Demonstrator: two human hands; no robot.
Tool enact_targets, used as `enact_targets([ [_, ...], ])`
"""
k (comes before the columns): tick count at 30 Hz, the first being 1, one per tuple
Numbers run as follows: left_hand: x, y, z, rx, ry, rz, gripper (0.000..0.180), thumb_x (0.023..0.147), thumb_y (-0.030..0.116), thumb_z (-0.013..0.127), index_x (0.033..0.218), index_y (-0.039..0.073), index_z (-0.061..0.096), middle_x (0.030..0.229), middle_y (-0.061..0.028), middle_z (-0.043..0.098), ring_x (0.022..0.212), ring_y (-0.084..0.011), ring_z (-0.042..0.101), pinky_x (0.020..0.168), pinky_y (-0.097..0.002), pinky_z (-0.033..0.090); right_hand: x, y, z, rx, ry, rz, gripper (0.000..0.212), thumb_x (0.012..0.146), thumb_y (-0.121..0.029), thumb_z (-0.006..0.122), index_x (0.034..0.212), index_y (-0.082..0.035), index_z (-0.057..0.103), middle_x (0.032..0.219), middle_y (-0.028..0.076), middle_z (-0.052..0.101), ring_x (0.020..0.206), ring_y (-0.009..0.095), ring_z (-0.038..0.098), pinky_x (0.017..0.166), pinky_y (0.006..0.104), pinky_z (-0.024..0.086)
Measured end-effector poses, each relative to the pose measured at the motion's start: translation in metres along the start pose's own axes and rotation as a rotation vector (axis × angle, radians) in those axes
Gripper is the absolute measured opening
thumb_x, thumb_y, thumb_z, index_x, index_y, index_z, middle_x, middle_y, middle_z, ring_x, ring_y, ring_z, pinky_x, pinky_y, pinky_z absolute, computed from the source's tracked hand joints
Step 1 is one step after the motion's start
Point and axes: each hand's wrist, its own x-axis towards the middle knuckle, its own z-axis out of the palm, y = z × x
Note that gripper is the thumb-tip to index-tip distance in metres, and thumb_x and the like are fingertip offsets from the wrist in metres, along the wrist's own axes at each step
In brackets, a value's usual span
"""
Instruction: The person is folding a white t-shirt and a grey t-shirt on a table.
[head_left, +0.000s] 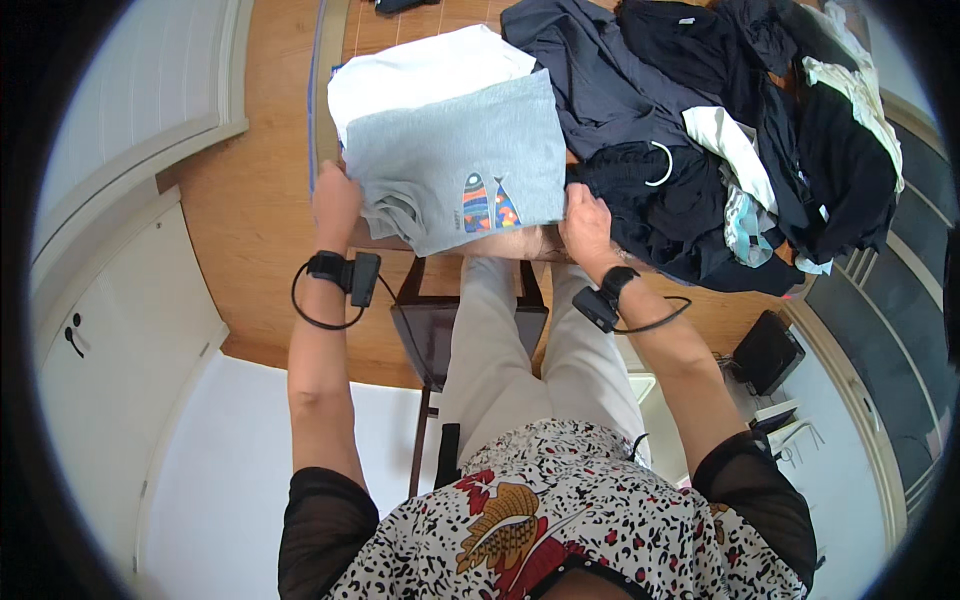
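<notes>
A grey T-shirt (460,140) with a colourful fish-like print lies partly folded in front of me, its near-left part bunched in loose folds. My left hand (337,203) is closed at its left edge; the fingertips are partly hidden. At the right edge, close to the near corner, my right hand (587,222) pinches the cloth between thumb and fingers. A white folded garment (430,70) lies under and beyond the grey one. Both wrists wear black bands with small cabled boxes.
Dark clothes (640,90) are heaped on the table's right side, with a white cloth piece (730,150) and a pale blue-white item (745,225) among them. A dark stool (465,325) stands under the near table edge. White cupboard doors (120,370) are at left.
</notes>
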Motion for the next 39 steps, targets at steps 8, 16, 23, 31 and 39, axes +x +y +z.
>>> enact_targets([
  [8,0.031,0.166,0.035,-0.016,0.367,0.668,0.036,0.083,0.035,0.061,0.093,0.001,0.063,0.097,-0.0157,0.059,0.095,-0.0313,0.052,0.084,-0.0439,0.04,-0.014,0.009,0.001,0.183,-0.046,0.109,0.035,0.071,-0.004,0.063,0.101,-0.003,0.045,0.084,0.02,0.062,0.067,0.036,0.062,0.065,0.041,0.049],
  [16,0.063,0.251,0.088,0.155,0.127,0.602,0.034,0.08,0.043,0.062,0.083,0.01,0.071,0.081,-0.0081,0.066,0.084,-0.0251,0.058,0.074,-0.0447,0.035,-0.014,0.017,-0.005,0.133,-0.059,-0.034,0.032,0.072,-0.002,0.059,0.101,-0.004,0.045,0.084,0.018,0.057,0.069,0.034,0.063,0.062,0.0411,0.052],
  [23,0.084,0.257,0.088,-0.103,0.085,0.361,0.033,0.081,0.037,0.063,0.095,0.008,0.072,0.098,-0.0113,0.067,0.1,-0.0284,0.058,0.083,-0.0442,0.036,-0.011,0.029,-0.002,0.196,-0.077,0.02,0.03,0.071,-0.001,0.059,0.098,-0.004,0.048,0.087,0.017,0.055,0.072,0.034,0.062,0.066,0.0406,0.051],
  [31,0.002,0.221,0.08,-0.163,0.497,0.67,0.045,0.083,0.019,0.061,0.126,0.007,0.051,0.142,-0.015,0.035,0.135,-0.0346,0.025,0.102,-0.0524,0.023,0.011,0.02,-0.049,0.176,-0.217,0.084,0.035,0.07,-0.007,0.063,0.102,-0.004,0.049,0.09,0.019,0.056,0.084,0.035,0.059,0.073,0.042,0.049],
  [39,-0.046,0.128,0.122,0.079,0.125,0.489,0.072,0.085,0.033,0.059,0.143,0.008,0.025,0.151,-0.0168,0.015,0.139,-0.0385,0.011,0.107,-0.0604,0.012,0.068,0.011,-0.016,0.238,-0.014,0.079,0.05,0.075,-0.021,0.068,0.111,0.007,0.047,0.099,0.024,0.06,0.091,0.038,0.06,0.078,0.042,0.048],
])
